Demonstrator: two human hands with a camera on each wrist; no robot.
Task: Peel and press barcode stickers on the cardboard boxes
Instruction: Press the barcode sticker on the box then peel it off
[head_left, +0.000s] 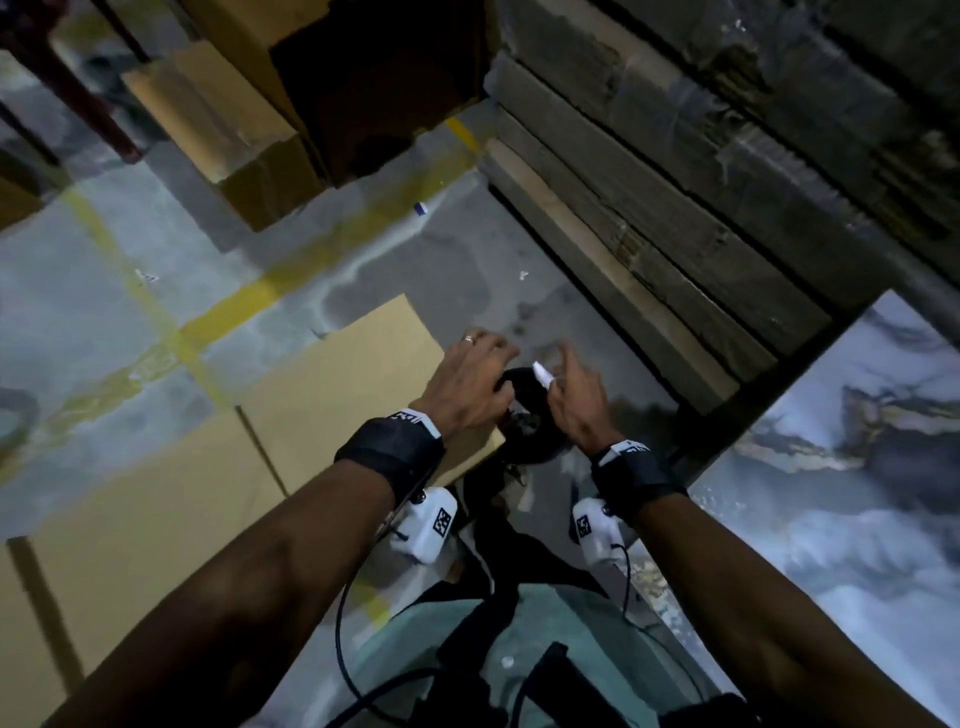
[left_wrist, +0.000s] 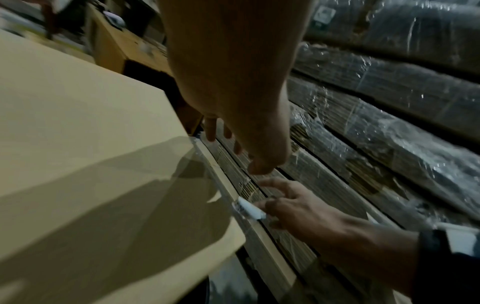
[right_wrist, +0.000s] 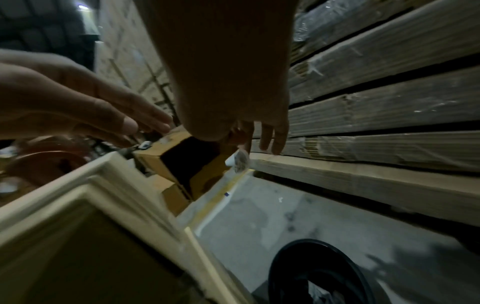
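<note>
Below, black bin (right_wrist: 319, 273), right hand (head_left: 576, 400) pinching sticker (head_left: 541, 373)

Small white barcode sticker (head_left: 541, 373), curled and peeled free, pinched at the right hand's (head_left: 577, 400) fingertips just off the near corner of a flat tan cardboard box (head_left: 332, 384) lying closed on the floor, its top bare.

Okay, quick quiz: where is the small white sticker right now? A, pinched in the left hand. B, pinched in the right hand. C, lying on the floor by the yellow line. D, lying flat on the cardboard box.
B: the white sticker sticks out from the right hand's fingers, while the left hand hangs open over the cardboard box.
</note>
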